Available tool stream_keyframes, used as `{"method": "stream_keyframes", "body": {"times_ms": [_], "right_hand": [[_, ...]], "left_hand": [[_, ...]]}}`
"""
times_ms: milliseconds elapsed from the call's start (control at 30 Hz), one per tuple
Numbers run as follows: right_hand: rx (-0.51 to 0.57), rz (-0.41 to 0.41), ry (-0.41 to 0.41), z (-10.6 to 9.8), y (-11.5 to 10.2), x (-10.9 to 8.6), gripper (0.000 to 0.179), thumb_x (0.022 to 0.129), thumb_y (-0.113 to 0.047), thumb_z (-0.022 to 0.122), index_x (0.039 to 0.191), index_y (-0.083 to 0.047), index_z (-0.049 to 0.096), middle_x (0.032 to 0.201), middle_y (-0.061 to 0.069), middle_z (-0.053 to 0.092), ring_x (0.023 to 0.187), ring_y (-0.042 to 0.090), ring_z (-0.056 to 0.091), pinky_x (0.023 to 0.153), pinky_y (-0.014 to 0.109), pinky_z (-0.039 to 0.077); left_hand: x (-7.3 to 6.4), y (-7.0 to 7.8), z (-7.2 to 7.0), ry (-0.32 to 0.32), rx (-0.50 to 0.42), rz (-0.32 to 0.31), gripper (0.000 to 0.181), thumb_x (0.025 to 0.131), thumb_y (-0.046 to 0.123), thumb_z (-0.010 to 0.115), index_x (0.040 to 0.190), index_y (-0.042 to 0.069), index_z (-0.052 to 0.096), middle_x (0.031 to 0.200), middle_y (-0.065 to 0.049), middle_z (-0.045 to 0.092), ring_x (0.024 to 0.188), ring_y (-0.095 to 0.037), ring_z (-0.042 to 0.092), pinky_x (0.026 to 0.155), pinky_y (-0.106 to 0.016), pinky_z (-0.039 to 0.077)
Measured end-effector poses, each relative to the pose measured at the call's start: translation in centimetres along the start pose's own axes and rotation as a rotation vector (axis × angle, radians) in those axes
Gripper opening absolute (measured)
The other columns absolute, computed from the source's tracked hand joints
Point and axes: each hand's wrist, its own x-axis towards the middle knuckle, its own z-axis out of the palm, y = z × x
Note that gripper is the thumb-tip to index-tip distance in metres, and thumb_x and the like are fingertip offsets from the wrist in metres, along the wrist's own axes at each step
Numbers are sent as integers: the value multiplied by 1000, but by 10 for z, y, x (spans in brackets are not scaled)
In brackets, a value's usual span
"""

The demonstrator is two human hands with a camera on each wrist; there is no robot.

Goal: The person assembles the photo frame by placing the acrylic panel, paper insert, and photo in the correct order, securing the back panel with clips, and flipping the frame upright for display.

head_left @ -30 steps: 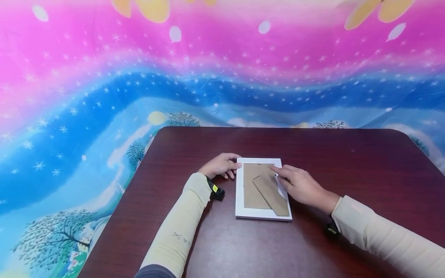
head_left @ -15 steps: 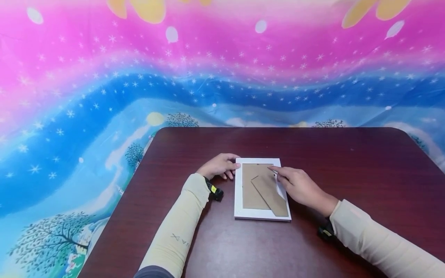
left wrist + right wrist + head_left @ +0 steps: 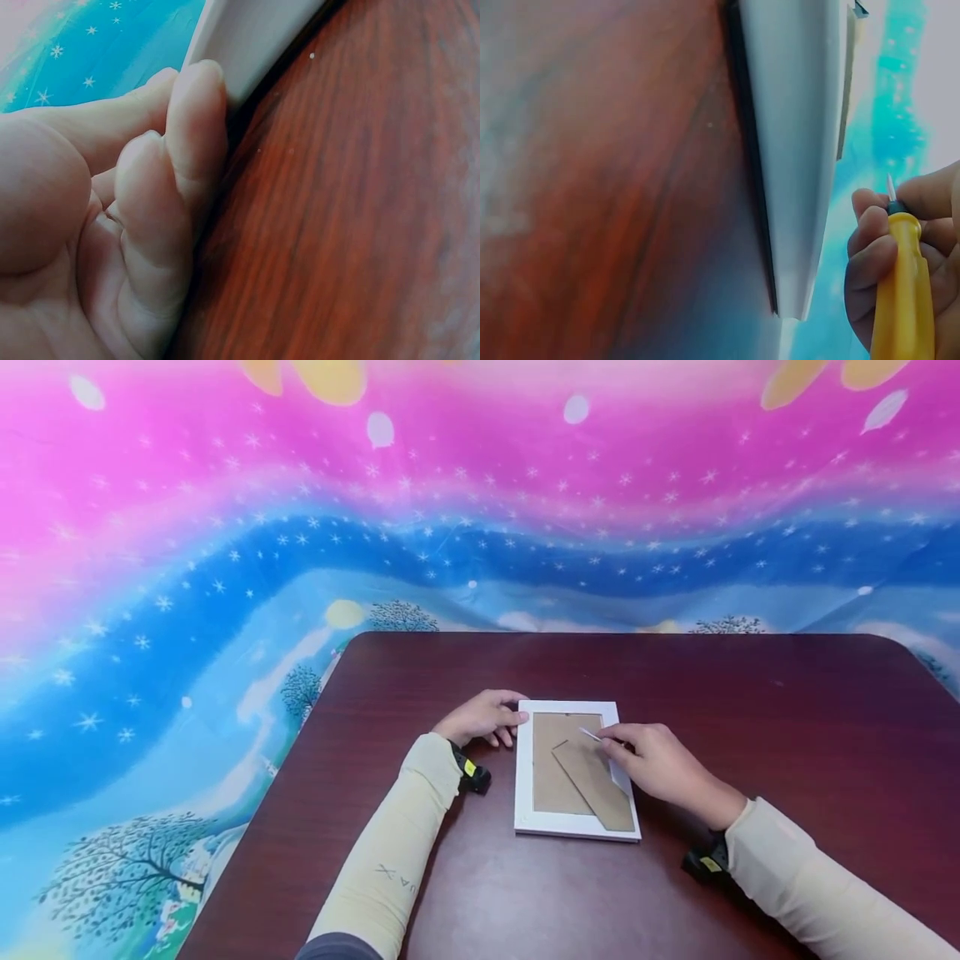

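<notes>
A white picture frame [image 3: 525,777] lies on the table with its back up, showing a brown backing board [image 3: 550,785] and a slanted brown stand leg [image 3: 603,793]. My left hand [image 3: 480,717] grips the frame's upper left edge, thumb on top; in the left wrist view, curled fingers [image 3: 196,120] lie against its side. Over the frame's right side, my right hand [image 3: 663,764] holds a screwdriver [image 3: 904,292] with a yellow handle. Its thin metal shaft [image 3: 590,734] points left over the backing board, near the stand leg's top. In the head view the handle is hidden by the hand.
A dark red-brown wooden table [image 3: 465,893] lies under the frame. Behind it hangs a pink and blue printed cloth [image 3: 450,527]. Black wrist cameras [image 3: 474,777] sit at both cuffs.
My right hand has drawn back slightly, and its fingers have bent, so the screwdriver's shaft now shows. The left hand keeps its hold on the frame. The head view has shifted a little.
</notes>
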Motion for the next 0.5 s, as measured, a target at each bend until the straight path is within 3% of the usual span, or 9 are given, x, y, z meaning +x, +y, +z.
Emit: {"method": "stream_keyframes", "body": {"times_ms": [233, 500], "right_hand": [[14, 39, -16, -2, 1, -7, 9, 96, -18, 64, 95, -16, 73, 71, -8, 60, 56, 12, 45, 53, 28, 40], [37, -12, -21, -2, -2, -8, 8, 96, -19, 64, 91, -20, 69, 66, -11, 53, 54, 8, 43, 52, 27, 39]], "left_hand": [[0, -1, 4, -8, -9, -8, 43, 95, 23, 66, 136, 13, 55, 83, -14, 66, 62, -25, 66, 49, -31, 52], [1, 0, 0, 3, -3, -2, 43, 96, 24, 65, 137, 14, 54, 84, -14, 66, 63, -25, 66, 50, -31, 53]]}}
